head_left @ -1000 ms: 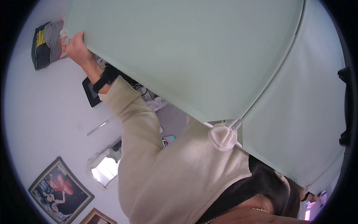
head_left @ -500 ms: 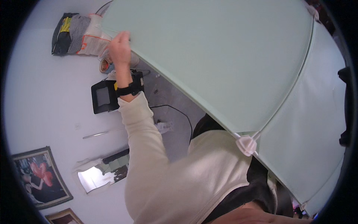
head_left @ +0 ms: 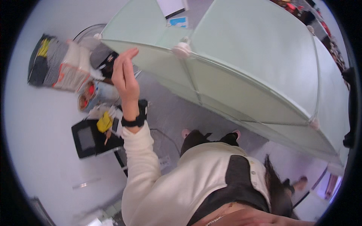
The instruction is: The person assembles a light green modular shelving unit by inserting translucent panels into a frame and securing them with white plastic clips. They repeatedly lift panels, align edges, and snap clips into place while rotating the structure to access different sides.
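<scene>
My left hand [head_left: 126,73], with a black band at the wrist, is open, its fingers stretched out together. Its fingertips overlap the near edge of a pale green panel cabinet [head_left: 256,49]; whether they touch it, I cannot tell. The cabinet has thin frame edges and a white round corner connector [head_left: 181,49] just right of the hand. Low on the right, beyond dark hair, my right hand [head_left: 299,184] shows small and blurred next to a dark wristband. It is apart from the cabinet, and its fingers are not clear.
Against the white wall at left lie stacked bags [head_left: 69,69], a bucket [head_left: 102,94] with red things in it, and a black case [head_left: 90,139] with a yellow glove [head_left: 105,122] on it. A cable [head_left: 166,135] runs over the grey floor. A blue-and-white card [head_left: 178,22] shows behind the cabinet.
The view has shifted, now showing the cabinet's front and the floor below. My left hand, closed at the panel's edge before, has straightened its fingers. My right hand has come into view.
</scene>
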A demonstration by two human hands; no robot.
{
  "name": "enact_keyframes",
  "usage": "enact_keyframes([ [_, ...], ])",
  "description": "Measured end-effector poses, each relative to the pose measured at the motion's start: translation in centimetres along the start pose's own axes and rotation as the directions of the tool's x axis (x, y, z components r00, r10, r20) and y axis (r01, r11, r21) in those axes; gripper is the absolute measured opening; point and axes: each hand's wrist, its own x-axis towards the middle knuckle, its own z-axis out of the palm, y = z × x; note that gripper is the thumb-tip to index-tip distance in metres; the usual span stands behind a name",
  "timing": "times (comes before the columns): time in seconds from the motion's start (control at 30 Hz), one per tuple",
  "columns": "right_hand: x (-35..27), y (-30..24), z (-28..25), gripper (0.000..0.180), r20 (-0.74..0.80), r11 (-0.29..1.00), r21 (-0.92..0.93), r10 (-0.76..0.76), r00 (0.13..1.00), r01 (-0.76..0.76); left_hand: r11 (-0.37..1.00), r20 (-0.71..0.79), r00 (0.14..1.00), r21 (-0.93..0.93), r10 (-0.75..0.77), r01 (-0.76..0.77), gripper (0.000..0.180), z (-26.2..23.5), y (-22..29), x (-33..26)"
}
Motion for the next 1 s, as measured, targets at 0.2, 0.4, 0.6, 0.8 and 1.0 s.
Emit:
enact_keyframes([
  [0.2, -33.5, 6.3, 26.1, 0.025, 0.695, 0.916, -0.377, 0.376, 0.613, -0.134, 0.990, 0.271, 0.959, -0.085, -0.082, 0.109, 0.017, -4.4, -5.0, -3.2],
  [0.4, -55.2, -2.8, 43.9, 0.030, 0.929, 0.692, -0.163, 0.348, -0.127, 0.703, 0.981, 0.614, 0.773, 0.018, -0.163, 0.192, 0.019, -7.6, -8.6, -8.9],
  [0.6, -68.3, -3.2, 56.3, 0.027, 0.850, 0.620, 0.145, 0.321, -0.418, 0.771, 0.943, 0.848, 0.479, 0.067, -0.226, 0.327, 0.026, -11.4, -14.8, -14.7],
  [0.8, -85.2, -4.3, 67.6, 0.027, 0.759, 0.608, 0.272, 0.341, -0.554, 0.746, 0.915, 0.739, 0.548, 0.246, -0.391, 0.321, 0.024, -17.4, -28.7, -11.2],
  [1.0, -91.7, -6.8, 73.6, 0.028, 0.712, 0.712, 0.189, 0.375, -0.594, 0.676, 0.888, 0.772, 0.452, 0.321, -0.446, 0.328, 0.026, -19.9, -39.1, -6.8],
])
